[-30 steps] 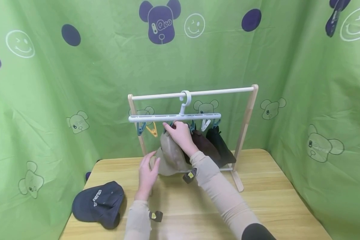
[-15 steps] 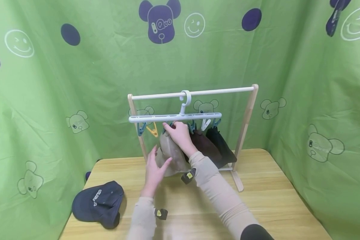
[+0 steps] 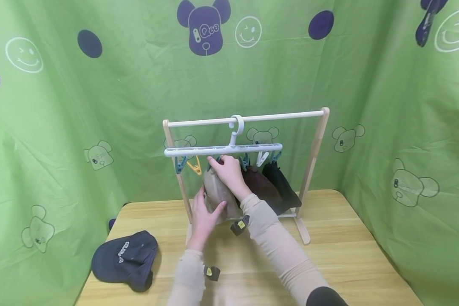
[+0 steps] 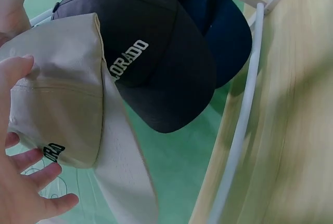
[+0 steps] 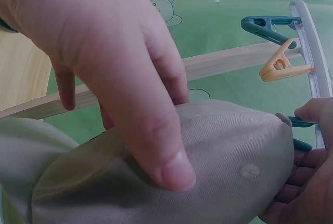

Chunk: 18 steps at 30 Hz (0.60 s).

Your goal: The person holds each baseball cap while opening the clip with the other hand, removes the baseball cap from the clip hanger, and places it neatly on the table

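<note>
A beige baseball cap (image 3: pixel 218 191) hangs from a teal clip (image 5: pixel 302 122) near the middle of the white clip hanger (image 3: pixel 199 151). My right hand (image 3: pixel 230 172) pinches that clip at the cap's top button. My left hand (image 3: pixel 202 219) is at the cap's lower left side. Its thumb rests on the crown, and its other fingers are spread along the lettered side, as the left wrist view shows. Part of the cap is hidden behind both hands. To its right hang a dark brown cap (image 3: pixel 262 187) and a navy cap (image 4: pixel 231 37).
The hanger hooks over a wooden rack's top rail (image 3: pixel 283 116). Toward the left end hang another teal clip (image 3: pixel 179 165) and a yellow clip (image 3: pixel 194 165); a white clip (image 3: pixel 262 159) is on the right. A navy lettered cap (image 3: pixel 126 260) lies on the wooden table (image 3: pixel 329 263).
My left hand has moved right and slightly up, from beside the beige cap to touching its side. My right hand stays at the clip.
</note>
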Tool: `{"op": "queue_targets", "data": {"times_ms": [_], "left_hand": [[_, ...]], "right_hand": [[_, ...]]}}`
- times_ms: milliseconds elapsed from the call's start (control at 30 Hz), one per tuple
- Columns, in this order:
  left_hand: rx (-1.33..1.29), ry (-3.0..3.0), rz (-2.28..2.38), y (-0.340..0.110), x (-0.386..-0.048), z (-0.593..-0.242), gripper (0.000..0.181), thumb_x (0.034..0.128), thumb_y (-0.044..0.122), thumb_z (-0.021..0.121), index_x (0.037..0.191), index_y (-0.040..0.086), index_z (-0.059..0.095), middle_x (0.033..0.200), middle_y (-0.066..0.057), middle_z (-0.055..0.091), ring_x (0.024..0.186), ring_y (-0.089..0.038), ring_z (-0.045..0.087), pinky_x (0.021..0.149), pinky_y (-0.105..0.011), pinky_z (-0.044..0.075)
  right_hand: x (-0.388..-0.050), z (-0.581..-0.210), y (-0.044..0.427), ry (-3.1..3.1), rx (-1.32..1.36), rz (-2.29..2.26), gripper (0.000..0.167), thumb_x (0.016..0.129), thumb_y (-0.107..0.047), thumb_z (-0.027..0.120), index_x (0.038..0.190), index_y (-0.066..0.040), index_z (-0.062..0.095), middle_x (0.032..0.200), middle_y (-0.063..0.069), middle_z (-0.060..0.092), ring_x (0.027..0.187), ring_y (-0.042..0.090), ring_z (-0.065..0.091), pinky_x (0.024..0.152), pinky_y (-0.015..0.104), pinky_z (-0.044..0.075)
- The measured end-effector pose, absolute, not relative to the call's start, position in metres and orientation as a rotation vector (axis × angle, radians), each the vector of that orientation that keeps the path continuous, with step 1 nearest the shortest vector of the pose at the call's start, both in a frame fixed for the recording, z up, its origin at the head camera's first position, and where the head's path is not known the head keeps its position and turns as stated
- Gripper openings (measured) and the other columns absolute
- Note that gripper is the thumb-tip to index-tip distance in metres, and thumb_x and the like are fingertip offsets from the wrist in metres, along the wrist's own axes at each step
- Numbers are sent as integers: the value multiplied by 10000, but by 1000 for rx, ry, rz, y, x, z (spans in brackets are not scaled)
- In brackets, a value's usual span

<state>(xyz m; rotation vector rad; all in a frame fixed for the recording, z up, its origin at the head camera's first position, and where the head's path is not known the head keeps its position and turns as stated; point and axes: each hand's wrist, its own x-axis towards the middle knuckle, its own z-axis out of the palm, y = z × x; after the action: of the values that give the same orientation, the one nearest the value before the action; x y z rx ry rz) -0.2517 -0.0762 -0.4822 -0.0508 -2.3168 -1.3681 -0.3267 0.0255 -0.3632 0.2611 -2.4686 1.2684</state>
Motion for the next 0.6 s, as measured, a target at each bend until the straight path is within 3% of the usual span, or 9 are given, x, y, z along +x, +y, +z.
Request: {"op": "queue_targets", "data": {"times_ms": [600], "left_hand": [[-45, -2226, -1371, -74, -253, -485, 820, 825, 387, 746, 1443, -12, 384, 1431, -221, 455, 1295, -358, 483, 1116, -520, 387]], "right_hand": [[-325, -362, 26, -2484, 261, 1290, 465, 901, -453, 606, 598, -153, 422, 536, -19, 419, 520, 151, 423, 493, 233, 358]]}}
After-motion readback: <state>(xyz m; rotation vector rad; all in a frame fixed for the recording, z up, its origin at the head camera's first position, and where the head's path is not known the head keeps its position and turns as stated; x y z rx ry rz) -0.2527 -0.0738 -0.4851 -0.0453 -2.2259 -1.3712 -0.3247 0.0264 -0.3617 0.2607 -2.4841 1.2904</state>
